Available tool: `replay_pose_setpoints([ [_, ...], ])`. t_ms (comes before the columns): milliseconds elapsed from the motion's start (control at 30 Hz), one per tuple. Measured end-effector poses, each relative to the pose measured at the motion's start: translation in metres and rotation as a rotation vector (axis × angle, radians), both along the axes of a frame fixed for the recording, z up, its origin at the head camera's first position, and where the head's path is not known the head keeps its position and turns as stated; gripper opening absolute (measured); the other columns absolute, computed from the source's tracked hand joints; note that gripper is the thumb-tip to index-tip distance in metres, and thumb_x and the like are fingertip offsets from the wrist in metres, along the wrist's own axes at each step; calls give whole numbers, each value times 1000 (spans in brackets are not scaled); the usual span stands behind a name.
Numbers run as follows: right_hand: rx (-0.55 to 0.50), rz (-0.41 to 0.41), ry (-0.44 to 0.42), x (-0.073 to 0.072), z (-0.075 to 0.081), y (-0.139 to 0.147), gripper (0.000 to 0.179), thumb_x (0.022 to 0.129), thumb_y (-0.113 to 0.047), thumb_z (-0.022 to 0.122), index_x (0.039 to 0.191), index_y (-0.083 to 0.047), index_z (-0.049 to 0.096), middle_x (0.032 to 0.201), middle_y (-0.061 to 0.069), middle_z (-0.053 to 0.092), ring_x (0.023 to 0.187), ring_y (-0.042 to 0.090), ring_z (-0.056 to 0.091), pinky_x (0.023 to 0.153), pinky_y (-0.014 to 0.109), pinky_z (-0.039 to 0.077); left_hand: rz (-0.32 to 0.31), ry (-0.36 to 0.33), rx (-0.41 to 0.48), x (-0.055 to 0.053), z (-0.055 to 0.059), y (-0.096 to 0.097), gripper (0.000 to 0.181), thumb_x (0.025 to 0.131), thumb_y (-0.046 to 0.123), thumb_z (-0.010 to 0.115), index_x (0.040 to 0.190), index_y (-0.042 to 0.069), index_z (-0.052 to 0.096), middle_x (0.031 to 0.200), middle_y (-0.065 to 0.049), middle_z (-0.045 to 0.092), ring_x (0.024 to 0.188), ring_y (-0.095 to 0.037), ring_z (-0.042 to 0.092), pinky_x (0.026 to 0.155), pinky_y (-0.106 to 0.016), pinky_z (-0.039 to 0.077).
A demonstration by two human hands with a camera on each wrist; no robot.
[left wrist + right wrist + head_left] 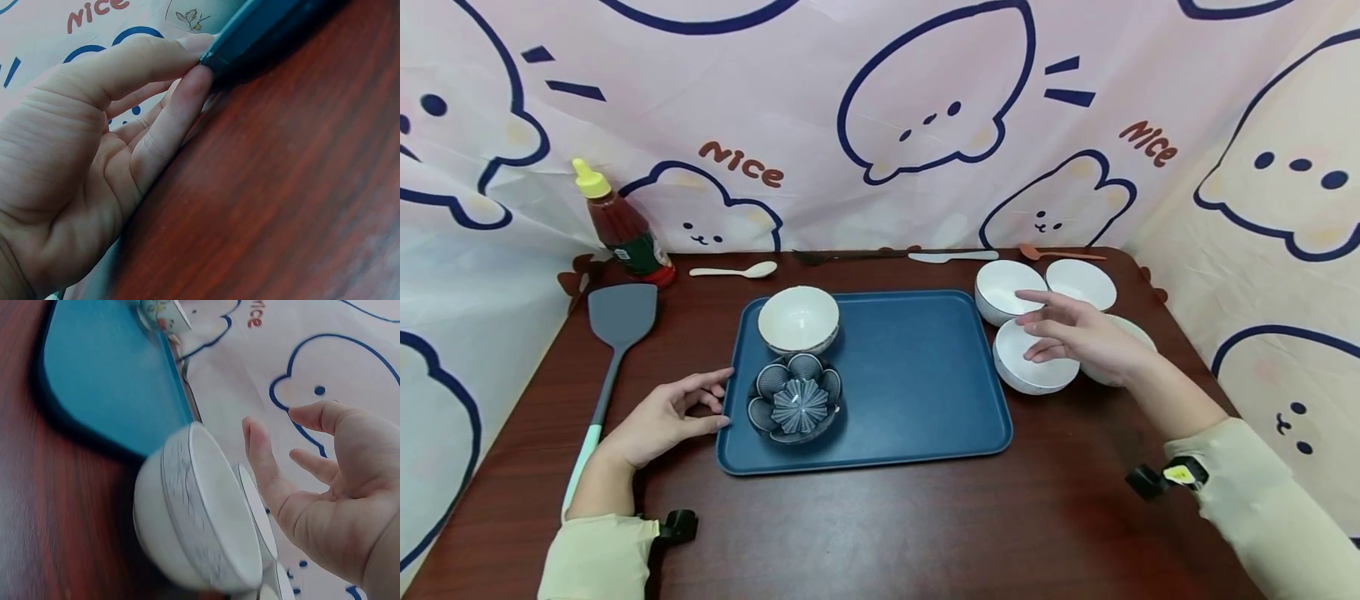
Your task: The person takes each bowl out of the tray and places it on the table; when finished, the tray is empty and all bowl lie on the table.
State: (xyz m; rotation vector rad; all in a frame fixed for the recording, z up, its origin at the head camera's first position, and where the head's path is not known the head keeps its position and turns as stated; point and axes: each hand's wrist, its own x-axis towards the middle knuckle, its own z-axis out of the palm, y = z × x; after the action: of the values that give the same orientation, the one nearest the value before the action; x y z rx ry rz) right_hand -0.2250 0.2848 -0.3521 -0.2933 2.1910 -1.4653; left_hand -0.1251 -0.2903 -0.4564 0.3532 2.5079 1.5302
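My left hand [666, 417] is at the left edge of a blue rectangular tray [917, 375]; thumb and fingers touch its rim, spread apart along it. In the left wrist view the thumb and a finger [147, 65] meet the tray's edge. Over a cluster of white bowls on the right, my right hand [1075, 333] hovers with fingers loosely spread, holding nothing. Nearest below it is a white bowl [1018, 375] with a patterned outer wall [181, 506]. On the tray's left part, a white bowl [797, 317] stands behind a dark grey petal-patterned bowl [800, 406].
At the left lie a grey spatula [622, 312] with a mint handle and, behind it, a red sauce bottle [625, 229] with a yellow cap. Along the back are a white spoon [752, 271], a white-ended knife [951, 257] and an orange-brown spoon [1037, 252], before a printed cloth.
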Motion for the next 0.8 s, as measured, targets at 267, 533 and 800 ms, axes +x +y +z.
replay_pose_setpoints([
  [267, -48, 69, -35, -16, -6, -37, 66, 100, -26, 62, 156, -15, 30, 142, 31, 43, 97, 31, 72, 83, 36, 59, -2, 0, 0, -1, -1, 1, 65, 87, 15, 78, 145, 7, 50, 113, -15, 57, 94, -7, 62, 74, -19, 54],
  [533, -107, 150, -41, -27, -11, -82, 62, 100, -25, 62, 155, -17, 34, 143, 30, 43, 96, 27, 73, 84, 38, 59, 0, 16, 4, -1, 0, -2, 64, 87, 14, 78, 144, 6, 50, 113, -14, 56, 93, -8, 62, 73, -19, 54],
  [800, -99, 188, -84, -31, -22, -126, 60, 101, -23, 61, 154, -16, 35, 140, 28, 47, 98, 31, 73, 85, 41, 59, -4, 15, -10, 0, 1, -1, 64, 87, 15, 78, 145, 7, 50, 113, -14, 57, 94, -7, 62, 74, -18, 54],
])
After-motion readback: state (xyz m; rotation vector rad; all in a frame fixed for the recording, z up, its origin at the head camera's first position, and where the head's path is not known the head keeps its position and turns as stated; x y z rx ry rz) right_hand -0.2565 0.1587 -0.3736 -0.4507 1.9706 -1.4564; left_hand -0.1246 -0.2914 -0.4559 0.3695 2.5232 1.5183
